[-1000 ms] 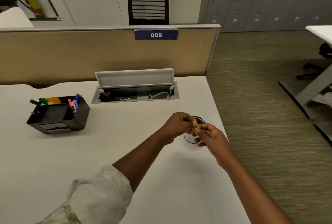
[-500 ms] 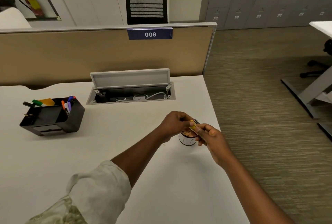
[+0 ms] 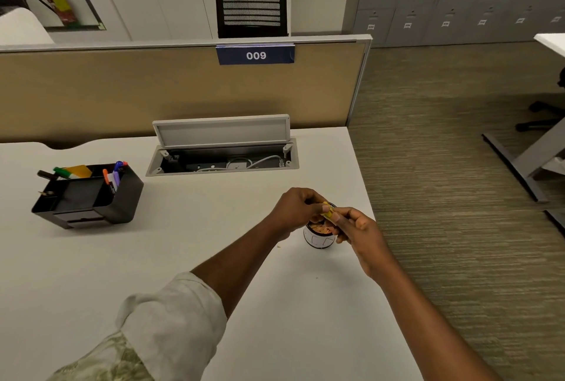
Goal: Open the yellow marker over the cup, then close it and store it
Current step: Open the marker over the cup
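Observation:
A small yellow marker point(image 3: 328, 211) is held between both hands, right above a short cup point(image 3: 318, 238) with a white wall and dark rim near the desk's right edge. My left hand point(image 3: 295, 208) pinches the marker's far end. The near end is gripped by my right hand point(image 3: 356, 227). Fingers cover most of the marker, so I cannot tell whether its cap is on or off. The cup holds something orange-brown, partly hidden by my hands.
A black desk organiser point(image 3: 88, 194) with several coloured markers stands at the left of the white desk point(image 3: 183, 243). An open cable tray point(image 3: 223, 148) lies at the back, before a beige partition point(image 3: 153, 90). The desk's right edge runs just past the cup.
Both hands stay together on the marker over the cup. The view has shifted slightly, so the cup's side wall now shows below my fingers.

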